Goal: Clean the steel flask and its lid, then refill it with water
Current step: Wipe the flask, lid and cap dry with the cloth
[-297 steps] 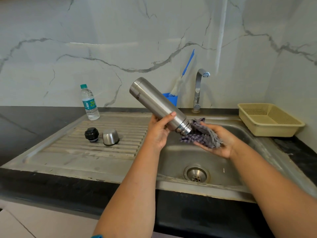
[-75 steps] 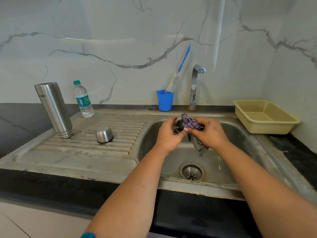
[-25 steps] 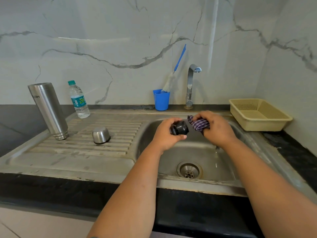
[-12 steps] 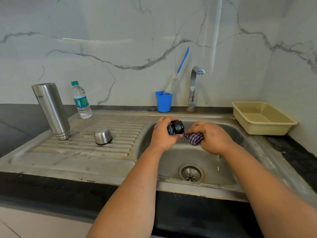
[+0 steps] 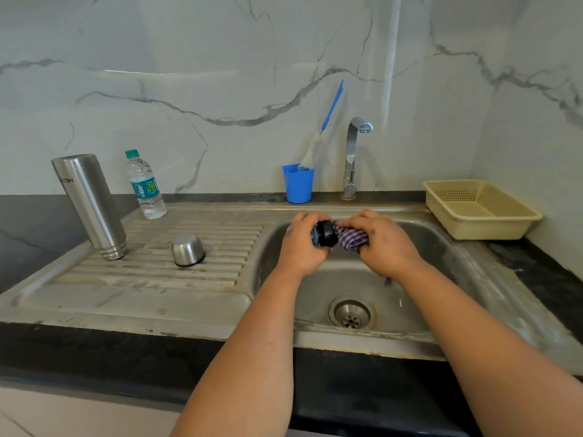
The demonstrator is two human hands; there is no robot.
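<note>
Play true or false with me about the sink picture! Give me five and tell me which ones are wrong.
1. The flask stands mouth down on the drainboard. True.
2. The left hand holds the black lid. True.
3. The right hand holds a sponge. False: it grips a checked cloth pressed against the lid.
4. The brush lies in the yellow basket. False: it stands in the blue cup beside the tap.
5. The steel cap is on the flask. False: it sits apart on the drainboard.
</note>
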